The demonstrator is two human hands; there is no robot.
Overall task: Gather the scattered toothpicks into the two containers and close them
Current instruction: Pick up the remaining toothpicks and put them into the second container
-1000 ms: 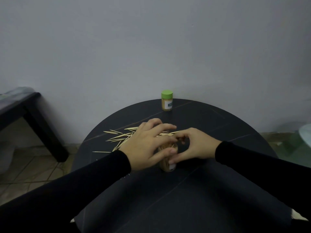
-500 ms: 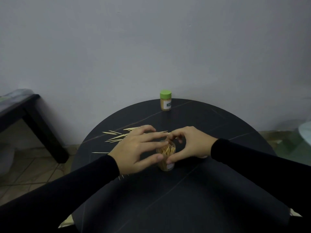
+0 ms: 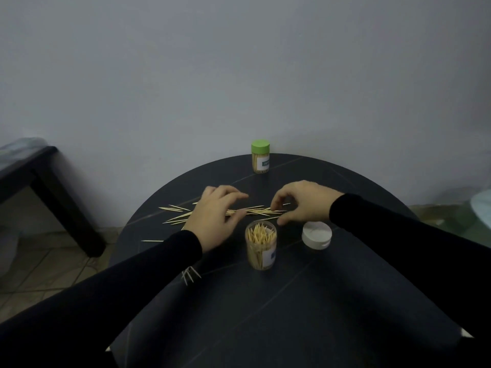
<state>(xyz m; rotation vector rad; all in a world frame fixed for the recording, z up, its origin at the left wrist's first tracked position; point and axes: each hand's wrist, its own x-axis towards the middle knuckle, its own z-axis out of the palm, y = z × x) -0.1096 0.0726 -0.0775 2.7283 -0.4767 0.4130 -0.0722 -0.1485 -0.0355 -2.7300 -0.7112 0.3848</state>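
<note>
Both hands work the toothpicks (image 3: 247, 211) lying behind the open jar (image 3: 261, 245): left hand (image 3: 216, 217) hovers with loose fingers, right hand (image 3: 301, 204) pinches at a few picks. Best to sweep them parallel into 1 bundle before lifting. White lid (image 3: 316, 235) waits beside the jar; green-capped jar (image 3: 260, 155) stands closed.

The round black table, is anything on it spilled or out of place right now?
Yes. Loose wooden toothpicks lie scattered across the round black table, with a few more near its left edge. The clear plastic container stands open; its white lid lies beside it.
</note>
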